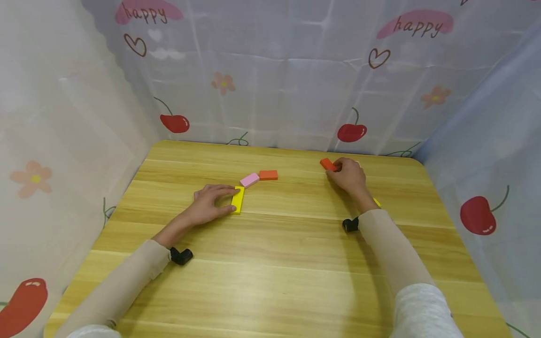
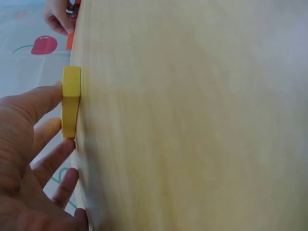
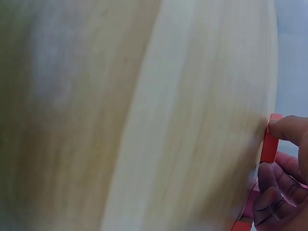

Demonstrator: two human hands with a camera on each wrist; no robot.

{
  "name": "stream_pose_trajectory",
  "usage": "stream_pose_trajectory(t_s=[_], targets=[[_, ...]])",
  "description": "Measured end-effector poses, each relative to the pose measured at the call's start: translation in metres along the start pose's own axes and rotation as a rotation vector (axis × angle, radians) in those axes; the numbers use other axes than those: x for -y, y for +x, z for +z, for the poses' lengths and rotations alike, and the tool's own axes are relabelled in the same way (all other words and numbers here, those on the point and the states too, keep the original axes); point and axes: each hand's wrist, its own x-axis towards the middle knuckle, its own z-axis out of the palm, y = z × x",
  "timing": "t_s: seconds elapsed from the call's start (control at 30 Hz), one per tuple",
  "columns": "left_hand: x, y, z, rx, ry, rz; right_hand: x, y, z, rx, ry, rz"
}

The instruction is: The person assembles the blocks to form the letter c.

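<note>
My left hand (image 1: 207,205) holds a flat yellow block (image 1: 238,200) on the wooden table, thumb near one end and fingertips near the other. In the left wrist view, the remaining fingers of that hand are spread beside the yellow block (image 2: 71,98). Touching or close to its far end is a pink block (image 1: 250,180), with an orange block (image 1: 268,175) to the right. Farther right, my right hand (image 1: 350,176) pinches a red block (image 1: 328,164). The right wrist view shows the thumb on this red block (image 3: 270,146).
A pink block (image 3: 250,201) and another red block (image 3: 241,225) lie beside the right fingers, hidden in the head view. A yellow piece (image 1: 377,203) shows beside the right wrist. A printed curtain (image 1: 279,94) hangs behind the table (image 1: 270,263).
</note>
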Motion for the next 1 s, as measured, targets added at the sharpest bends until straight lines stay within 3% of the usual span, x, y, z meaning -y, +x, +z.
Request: stream_pose_trajectory(t_s=[0.5,1.0], targets=[[0.0,-0.001,0.0,-0.003,0.002,-0.007,0.001,0.001,0.001,0.018,-0.033,-0.002],[-0.002,0.001,-0.001,0.0,0.002,-0.006,-0.01,-0.004,-0.006,-0.013,0.019,0.001]])
